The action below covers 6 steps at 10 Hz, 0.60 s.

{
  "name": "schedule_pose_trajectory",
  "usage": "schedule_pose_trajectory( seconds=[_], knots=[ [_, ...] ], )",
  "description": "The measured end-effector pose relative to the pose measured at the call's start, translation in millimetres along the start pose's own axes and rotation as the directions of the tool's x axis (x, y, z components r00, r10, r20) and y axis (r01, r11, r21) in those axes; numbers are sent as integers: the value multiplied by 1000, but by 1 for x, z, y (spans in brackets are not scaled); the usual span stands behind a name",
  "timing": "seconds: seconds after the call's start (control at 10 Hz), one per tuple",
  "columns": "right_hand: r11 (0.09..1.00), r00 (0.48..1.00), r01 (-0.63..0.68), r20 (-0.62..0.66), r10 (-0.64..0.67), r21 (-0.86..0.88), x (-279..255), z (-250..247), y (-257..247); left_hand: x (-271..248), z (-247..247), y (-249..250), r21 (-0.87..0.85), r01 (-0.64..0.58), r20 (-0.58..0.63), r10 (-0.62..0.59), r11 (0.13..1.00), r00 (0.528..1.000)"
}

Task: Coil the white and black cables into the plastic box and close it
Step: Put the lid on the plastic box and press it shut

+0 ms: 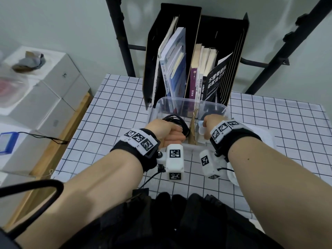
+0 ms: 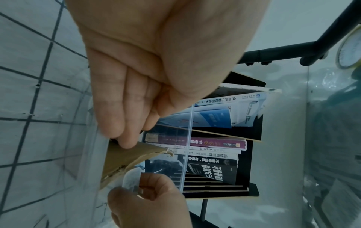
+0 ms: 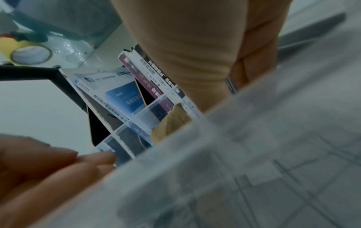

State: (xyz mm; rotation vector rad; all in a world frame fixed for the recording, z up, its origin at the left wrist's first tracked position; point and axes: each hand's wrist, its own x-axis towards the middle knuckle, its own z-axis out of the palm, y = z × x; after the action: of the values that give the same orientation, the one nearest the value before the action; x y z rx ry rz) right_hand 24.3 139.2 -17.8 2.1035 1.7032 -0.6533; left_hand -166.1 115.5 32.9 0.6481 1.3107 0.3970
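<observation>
both hands in the plastic box (image 1: 190, 102), left hand (image 1: 166, 131) clutching black cable (image 1: 181, 123), right hand (image 1: 209, 125) pinching something clear, cardboard divider (image 1: 193, 130) between

In the head view the left hand (image 1: 166, 132) covers most of the black cable (image 1: 179, 121), so its coil shows only as a few loops past the knuckles. The right hand (image 1: 211, 125) hides whatever its fingers pinch; only a pale, translucent bit peeks out. The white cable cannot be made out. The right wrist view is blurred, with the plastic box (image 3: 254, 154) wall smearing across it. The lid (image 1: 233, 175) is half hidden under the right forearm.
</observation>
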Motion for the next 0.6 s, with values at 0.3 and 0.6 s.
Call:
schedule_pose_trajectory(
  seconds=[0.3, 0.6],
  knots=[
    [991, 998, 52, 47, -46, -123, 22, 25, -1, -1, 1, 0, -10, 24, -6, -24, 1000, 1000],
    [1000, 998, 24, -63, -23, 17, 6, 17, -5, 1, 1, 2, -24, 26, -7, -26, 999, 1000]
  ],
)
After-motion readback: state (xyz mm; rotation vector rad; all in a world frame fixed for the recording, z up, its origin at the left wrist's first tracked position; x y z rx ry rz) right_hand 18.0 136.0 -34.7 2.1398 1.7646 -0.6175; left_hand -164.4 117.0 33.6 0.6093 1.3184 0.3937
